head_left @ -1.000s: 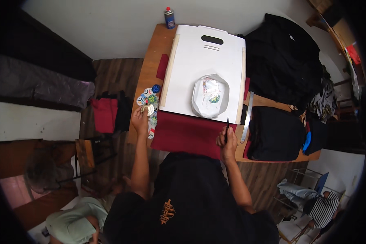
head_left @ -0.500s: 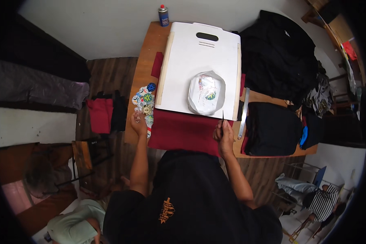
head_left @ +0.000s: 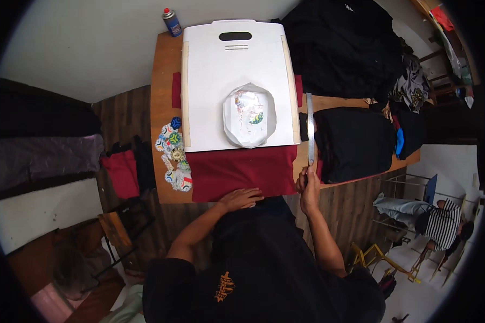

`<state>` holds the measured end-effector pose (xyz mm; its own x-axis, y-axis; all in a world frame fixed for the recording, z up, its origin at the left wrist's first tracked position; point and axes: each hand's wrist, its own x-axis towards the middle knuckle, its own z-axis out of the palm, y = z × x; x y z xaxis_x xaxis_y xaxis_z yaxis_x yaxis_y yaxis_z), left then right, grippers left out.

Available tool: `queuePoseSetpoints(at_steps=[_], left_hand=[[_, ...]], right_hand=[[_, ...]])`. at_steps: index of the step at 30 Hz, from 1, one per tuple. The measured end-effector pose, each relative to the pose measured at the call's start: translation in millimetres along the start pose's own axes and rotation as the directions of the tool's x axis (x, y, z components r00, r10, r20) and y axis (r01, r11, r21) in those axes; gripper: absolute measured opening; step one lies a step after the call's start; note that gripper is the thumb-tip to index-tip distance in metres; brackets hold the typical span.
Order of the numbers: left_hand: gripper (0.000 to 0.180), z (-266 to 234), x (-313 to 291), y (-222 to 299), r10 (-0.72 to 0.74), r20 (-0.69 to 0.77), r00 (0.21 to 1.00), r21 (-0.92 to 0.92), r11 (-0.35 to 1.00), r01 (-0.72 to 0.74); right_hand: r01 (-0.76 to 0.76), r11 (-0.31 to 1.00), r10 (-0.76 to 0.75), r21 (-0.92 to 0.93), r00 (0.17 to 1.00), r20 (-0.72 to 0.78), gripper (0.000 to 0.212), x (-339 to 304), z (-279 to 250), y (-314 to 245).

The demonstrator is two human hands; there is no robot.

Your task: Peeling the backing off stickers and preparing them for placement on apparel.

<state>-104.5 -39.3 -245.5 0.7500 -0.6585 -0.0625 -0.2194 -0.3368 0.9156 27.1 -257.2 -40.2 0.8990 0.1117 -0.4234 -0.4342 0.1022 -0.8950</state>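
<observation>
My left hand (head_left: 241,199) lies with its fingers stretched out along the near edge of a dark red folded cloth (head_left: 242,167). A small pale bit shows under its fingers, too small to name. My right hand (head_left: 309,188) is closed beside the cloth's right edge, just below the end of a metal ruler (head_left: 310,124); what its fingers hold is hidden. On the cloth rests a white flat board (head_left: 210,81) with a slot handle at its far end. A round, clear film-like dish (head_left: 270,110) with coloured printed bits inside sits on the board.
Several colourful round stickers (head_left: 172,140) lie left of the board. A spray can (head_left: 172,22) stands at the far left corner. Black folded cloth (head_left: 353,145) and a large black garment pile (head_left: 345,48) occupy the right. A person in a striped top (head_left: 439,224) is at lower right.
My left hand has moved from the stickers to the cloth's near edge. My right hand has moved from the board's near edge toward the ruler; the thin dark pointed tool in it no longer shows.
</observation>
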Motion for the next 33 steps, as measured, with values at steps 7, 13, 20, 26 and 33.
queuePoseSetpoints(at_steps=[7, 13, 20, 26, 33], left_hand=[[0.041, -44, 23, 23, -0.045, -0.643, 0.765, 0.475, 0.759, 0.444], [0.045, 25, 27, 16, 0.128, -0.032, 0.991, 0.221, 0.968, -0.117], [0.042, -48, 76, 19, -0.026, -0.762, 0.647, 0.426, 0.732, 0.531], [0.052, 42, 95, 10, 0.323, 0.064, 0.944, 0.277, 0.904, -0.327], [0.037, -46, 122, 40, 0.04, -0.725, 0.687, 0.508, 0.705, 0.495]], right_hand=[[-0.028, 0.998, 0.032, 0.061, 0.998, -0.059, 0.033, -12, -16, 9], [-0.044, 0.996, 0.046, 0.073, 0.998, -0.035, 0.033, -12, -22, 11], [-0.016, 0.994, 0.024, 0.106, 0.997, -0.073, 0.033, -19, -48, 15], [-0.015, 0.994, 0.02, 0.105, 0.999, -0.045, 0.033, -20, -65, 32], [-0.064, 0.988, 0.077, 0.142, 0.993, -0.089, 0.035, -24, -71, 24]])
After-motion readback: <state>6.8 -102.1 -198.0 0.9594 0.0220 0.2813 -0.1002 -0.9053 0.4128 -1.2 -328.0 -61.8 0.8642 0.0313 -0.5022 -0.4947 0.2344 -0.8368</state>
